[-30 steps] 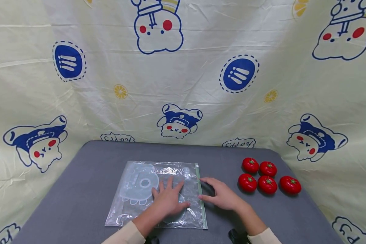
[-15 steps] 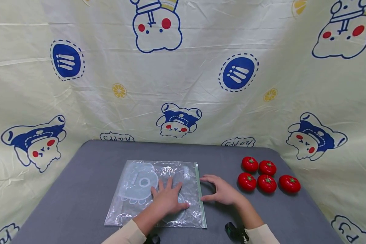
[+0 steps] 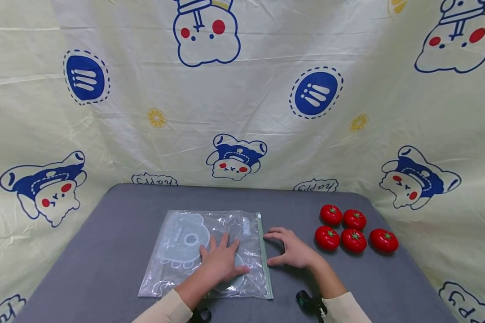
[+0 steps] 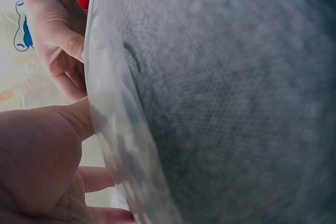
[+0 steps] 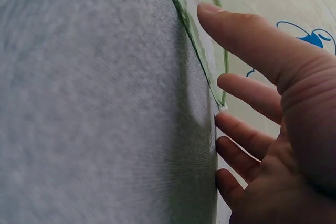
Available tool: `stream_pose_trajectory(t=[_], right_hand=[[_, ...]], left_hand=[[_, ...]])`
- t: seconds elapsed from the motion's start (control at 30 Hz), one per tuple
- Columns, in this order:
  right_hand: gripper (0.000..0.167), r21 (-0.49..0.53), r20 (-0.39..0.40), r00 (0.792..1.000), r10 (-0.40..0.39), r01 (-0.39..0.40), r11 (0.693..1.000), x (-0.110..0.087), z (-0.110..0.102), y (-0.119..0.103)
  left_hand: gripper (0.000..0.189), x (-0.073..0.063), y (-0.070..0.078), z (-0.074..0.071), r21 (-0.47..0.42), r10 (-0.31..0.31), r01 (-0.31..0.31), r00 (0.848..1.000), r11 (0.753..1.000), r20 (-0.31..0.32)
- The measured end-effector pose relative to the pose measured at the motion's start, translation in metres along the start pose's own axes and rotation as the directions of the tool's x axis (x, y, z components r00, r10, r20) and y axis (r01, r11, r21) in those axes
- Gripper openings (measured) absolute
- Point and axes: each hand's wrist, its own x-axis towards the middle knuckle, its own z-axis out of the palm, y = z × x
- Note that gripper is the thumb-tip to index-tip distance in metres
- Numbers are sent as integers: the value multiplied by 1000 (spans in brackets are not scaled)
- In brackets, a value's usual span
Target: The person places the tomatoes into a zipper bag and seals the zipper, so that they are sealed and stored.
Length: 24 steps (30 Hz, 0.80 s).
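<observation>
A clear plastic zip bag (image 3: 174, 282) with pale cartoon printing lies flat on the grey table, its green zip edge (image 3: 265, 269) facing right. My left hand (image 3: 221, 260) rests on the bag with its fingers spread. Beside the green edge is my right hand (image 3: 293, 249), thumb and forefinger apart with their tips right at the edge. In the right wrist view, the bag's two green rims (image 5: 197, 45) stand apart, and the right hand (image 5: 268, 108) has its fingers loosely bent and holds nothing. The left wrist view shows the left hand (image 4: 42, 156) against the film.
Several red tomatoes (image 3: 353, 241) with green tops sit at the right of the table (image 3: 117, 251). A patterned cream cloth (image 3: 242, 103) hangs behind and around the table. Dark wrist-worn devices (image 3: 307, 303) show near the sleeves.
The right hand's thumb has drawn back slightly to the right, from over the green edge to its outer side. The left hand stays on the bag. The head view has tilted slightly.
</observation>
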Motion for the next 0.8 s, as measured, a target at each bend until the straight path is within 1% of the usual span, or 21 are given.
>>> stream_pose_trajectory(t=[0.33,0.6,0.8], right_hand=[[69,-97,-32,999,19,-22,995,2,7,-7],[68,-113,-56,997,45,-51,992,4,11,-10],[68,-114,-57,996,66,-72,991,5,11,-12]], left_hand=[[91,0,1,-2,-16,1,-1,1000,1000,-4],[90,-5,2,-2,-44,-12,11,1000,999,-17],[95,-7,1,-1,-61,-10,8,999,998,-33]])
